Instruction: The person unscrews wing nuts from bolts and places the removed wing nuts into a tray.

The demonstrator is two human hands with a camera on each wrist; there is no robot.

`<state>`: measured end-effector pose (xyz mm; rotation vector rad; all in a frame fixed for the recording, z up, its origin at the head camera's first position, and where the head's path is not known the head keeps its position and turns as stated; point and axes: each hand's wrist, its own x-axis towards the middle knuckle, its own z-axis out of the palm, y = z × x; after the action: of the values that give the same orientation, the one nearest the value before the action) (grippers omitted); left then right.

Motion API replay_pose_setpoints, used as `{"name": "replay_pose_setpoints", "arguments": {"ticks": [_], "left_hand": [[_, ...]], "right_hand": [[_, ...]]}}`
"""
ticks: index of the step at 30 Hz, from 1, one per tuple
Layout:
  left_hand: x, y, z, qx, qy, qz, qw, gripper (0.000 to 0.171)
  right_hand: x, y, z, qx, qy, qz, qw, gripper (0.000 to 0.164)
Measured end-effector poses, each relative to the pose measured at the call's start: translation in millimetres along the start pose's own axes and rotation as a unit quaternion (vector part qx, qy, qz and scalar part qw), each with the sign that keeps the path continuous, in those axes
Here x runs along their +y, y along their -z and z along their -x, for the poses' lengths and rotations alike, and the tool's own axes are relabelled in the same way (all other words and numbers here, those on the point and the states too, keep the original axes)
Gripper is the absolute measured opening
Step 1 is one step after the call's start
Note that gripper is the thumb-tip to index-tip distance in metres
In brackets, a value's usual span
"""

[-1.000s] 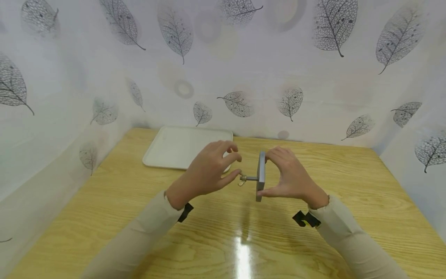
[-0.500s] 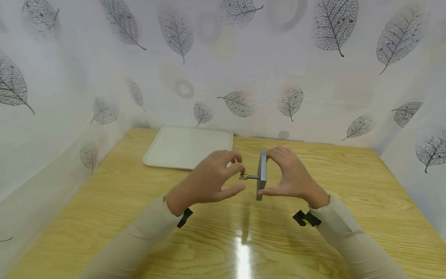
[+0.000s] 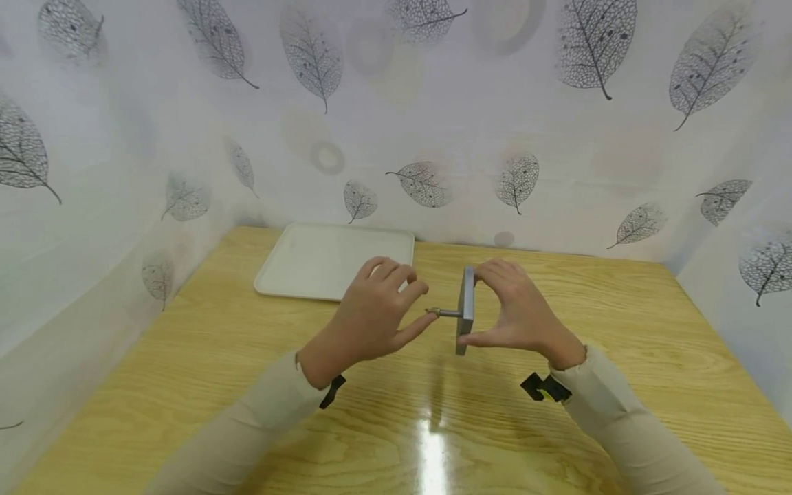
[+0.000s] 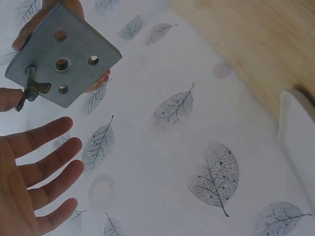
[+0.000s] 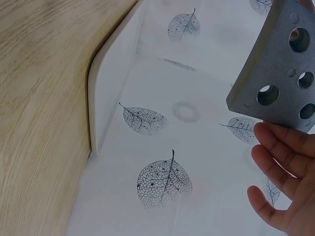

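Note:
A square grey metal plate [image 3: 467, 302] is held on edge above the table by my right hand [image 3: 518, 313], thumb at its lower edge and fingers at its upper edge. Several round holes show across the plate [image 4: 74, 54] in the left wrist view. From one corner hole a bolt [image 3: 450, 313] sticks out towards the left, with a wing nut [image 4: 35, 92] near its free end. My left hand [image 3: 374, 313] has its thumb against one wing of that nut, while its other fingers are spread away from it. The right wrist view shows the plate's other face.
A white tray [image 3: 309, 265] lies at the back left of the wooden table [image 3: 575, 295], behind my left hand. Leaf-patterned cloth [image 3: 433, 103] encloses the back and sides.
My left hand's index finger was at the wing nut half a second ago; now the thumb is there and the fingers have lifted. The wing nut has turned. The right hand stays almost still.

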<state>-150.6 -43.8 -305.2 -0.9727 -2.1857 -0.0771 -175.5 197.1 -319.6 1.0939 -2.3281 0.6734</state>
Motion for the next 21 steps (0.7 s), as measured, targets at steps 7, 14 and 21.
{"name": "replay_pose_setpoints", "arguments": {"ticks": [7, 14, 21], "left_hand": [[2.8, 1.5, -2.9, -0.003, 0.051, 0.029, 0.9983, 0.022], [4.7, 2.6, 0.8, 0.027, 0.023, 0.063, 0.9974, 0.02], [6.4, 0.9, 5.4, 0.021, 0.0, 0.073, 0.9971, 0.025]], "right_hand": [[1.4, -1.1, -0.2, 0.001, 0.0, -0.003, 1.0, 0.091], [1.7, -0.1, 0.3, -0.002, -0.004, -0.004, 1.0, 0.092], [2.2, 0.7, 0.6, -0.003, -0.007, -0.007, 1.0, 0.093]]}}
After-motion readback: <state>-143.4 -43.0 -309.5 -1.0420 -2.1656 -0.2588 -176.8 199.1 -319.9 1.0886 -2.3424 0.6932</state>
